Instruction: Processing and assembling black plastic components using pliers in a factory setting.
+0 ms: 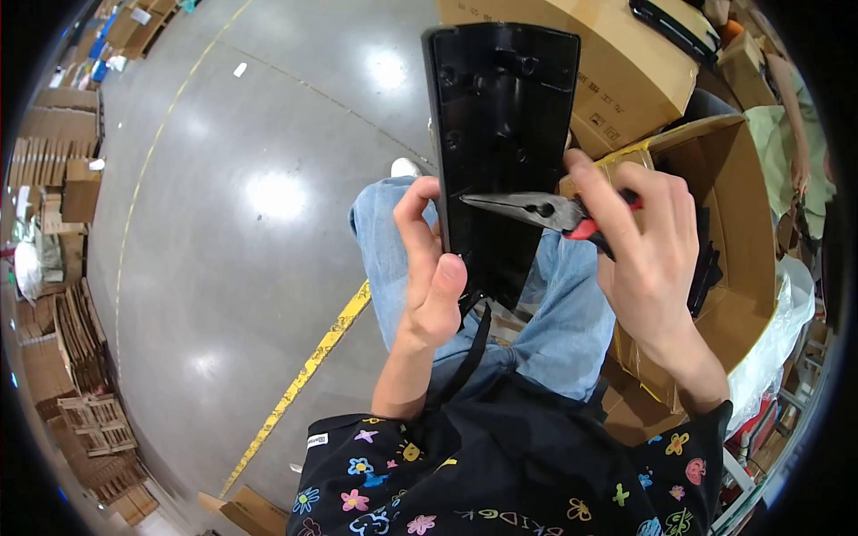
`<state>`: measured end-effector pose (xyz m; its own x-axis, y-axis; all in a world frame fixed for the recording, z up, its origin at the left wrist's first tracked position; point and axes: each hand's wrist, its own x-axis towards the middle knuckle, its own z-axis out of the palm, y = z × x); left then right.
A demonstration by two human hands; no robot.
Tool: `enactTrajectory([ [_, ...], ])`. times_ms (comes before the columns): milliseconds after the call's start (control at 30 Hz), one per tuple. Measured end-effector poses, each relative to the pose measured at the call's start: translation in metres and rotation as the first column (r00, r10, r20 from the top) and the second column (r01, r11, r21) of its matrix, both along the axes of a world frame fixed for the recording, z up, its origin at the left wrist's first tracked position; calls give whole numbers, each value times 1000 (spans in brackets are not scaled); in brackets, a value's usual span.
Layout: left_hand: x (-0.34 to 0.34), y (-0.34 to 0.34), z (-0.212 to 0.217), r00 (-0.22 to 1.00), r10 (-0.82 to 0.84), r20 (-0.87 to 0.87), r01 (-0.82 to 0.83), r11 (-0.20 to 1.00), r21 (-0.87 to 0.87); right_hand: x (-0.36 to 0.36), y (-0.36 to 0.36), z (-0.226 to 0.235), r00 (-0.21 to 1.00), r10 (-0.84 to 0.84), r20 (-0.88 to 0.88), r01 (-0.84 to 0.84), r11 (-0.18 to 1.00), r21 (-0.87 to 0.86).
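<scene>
A long black plastic cover, hollow side up, stands tilted above my lap. My left hand grips its left edge, with the thumb on the near side and the fingers curled behind. In my right hand is a pair of needle-nose pliers with red and black handles. Their closed-looking tip points left and reaches the inside of the cover near its left wall. Whether the tip grips anything is too small to tell. A black strap hangs below the cover's lower end.
To my right stands an open cardboard box with black parts inside. A closed carton lies beyond it, with a black part on top. Another person's arm shows at far right. Yellow tape crosses the grey floor; stacked cardboard lines the left.
</scene>
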<state>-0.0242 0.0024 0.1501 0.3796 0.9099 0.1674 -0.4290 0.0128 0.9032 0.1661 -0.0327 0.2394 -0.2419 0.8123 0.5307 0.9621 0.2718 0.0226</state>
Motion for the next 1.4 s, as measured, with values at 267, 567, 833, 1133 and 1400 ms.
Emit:
enactTrajectory([
  [267, 22, 10, -8, 968, 41, 246, -7, 990, -139, -28, -22, -48, 288, -355, -889, -308, 845, -437],
  [567, 24, 50, 2, 970, -178, 167, 210, 958, -195, 2, -7, -64, 315, -257, -913, -39, 958, -283],
  [833, 67, 106, -8, 970, -241, -32, 224, 938, -265, 44, 43, -83, 200, -364, -910, 19, 930, -368],
  [1133, 77, 141, -115, 845, -264, -466, 126, 944, -305, 196, 193, -88, 229, -431, -873, 350, 873, -340],
  [1400, 82, 141, -119, 814, -260, -519, 179, 963, -202, 280, 125, -126, 466, -372, -803, 775, 609, 168],
])
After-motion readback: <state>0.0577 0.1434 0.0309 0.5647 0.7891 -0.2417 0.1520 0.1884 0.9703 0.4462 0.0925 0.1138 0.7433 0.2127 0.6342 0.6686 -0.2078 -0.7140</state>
